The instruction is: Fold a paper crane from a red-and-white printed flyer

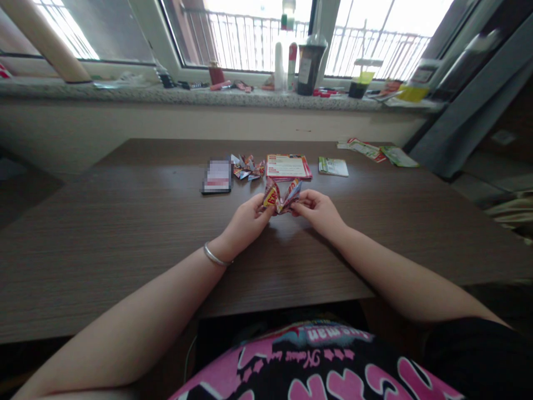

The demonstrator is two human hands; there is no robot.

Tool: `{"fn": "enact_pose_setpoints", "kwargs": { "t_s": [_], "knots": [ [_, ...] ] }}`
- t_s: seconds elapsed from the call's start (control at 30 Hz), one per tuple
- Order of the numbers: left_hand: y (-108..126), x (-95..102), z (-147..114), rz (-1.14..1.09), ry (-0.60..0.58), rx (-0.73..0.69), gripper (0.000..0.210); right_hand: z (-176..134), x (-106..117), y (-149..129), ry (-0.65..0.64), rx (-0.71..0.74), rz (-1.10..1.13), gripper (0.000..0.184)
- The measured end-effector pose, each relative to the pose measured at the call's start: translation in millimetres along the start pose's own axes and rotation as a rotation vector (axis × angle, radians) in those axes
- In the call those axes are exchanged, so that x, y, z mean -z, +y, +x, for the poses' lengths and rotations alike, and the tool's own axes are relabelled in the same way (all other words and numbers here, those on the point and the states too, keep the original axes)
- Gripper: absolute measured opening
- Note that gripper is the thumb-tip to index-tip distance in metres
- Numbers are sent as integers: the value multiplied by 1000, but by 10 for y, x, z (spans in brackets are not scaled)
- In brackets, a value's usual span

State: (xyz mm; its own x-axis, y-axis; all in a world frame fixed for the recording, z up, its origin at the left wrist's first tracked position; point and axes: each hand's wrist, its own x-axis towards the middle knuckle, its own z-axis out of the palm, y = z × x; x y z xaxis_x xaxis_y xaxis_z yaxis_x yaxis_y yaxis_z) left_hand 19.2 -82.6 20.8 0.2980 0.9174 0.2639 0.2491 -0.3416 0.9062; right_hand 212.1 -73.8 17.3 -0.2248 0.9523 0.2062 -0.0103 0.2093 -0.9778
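Between my two hands is a folded piece of printed paper [272, 194], red, yellow and pale blue, bent into a V with its wings raised. My left hand [250, 219] pinches its left side between thumb and fingers, and a silver bangle circles that wrist. On the other side, my right hand [318, 211] grips the right edge, thumb toward me. Just beyond lie several folded paper pieces [249, 168] in a small heap. Behind the held paper rests a stack of printed sheets [287, 166] with red borders.
A phone-like device [217, 176] with a blurred screen lies left of the heap. To the right are a small stack of cards [333, 166] and scattered leaflets [397, 156]. Bottles and a dark cup [310, 66] line the stone windowsill [137, 97] behind the wooden table [125, 222].
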Motion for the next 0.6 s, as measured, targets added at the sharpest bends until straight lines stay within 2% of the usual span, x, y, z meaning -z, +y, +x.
{"fn": "enact_pose_setpoints", "kwargs": {
  "t_s": [0.4,0.6],
  "knots": [
    [-28,-63,30,-342,-7,102,45,10,-18,12,-10,-94,174,37],
    [-45,-62,34,-336,20,119,42,14,-31,9,-1,-131,212,38]
  ]
}}
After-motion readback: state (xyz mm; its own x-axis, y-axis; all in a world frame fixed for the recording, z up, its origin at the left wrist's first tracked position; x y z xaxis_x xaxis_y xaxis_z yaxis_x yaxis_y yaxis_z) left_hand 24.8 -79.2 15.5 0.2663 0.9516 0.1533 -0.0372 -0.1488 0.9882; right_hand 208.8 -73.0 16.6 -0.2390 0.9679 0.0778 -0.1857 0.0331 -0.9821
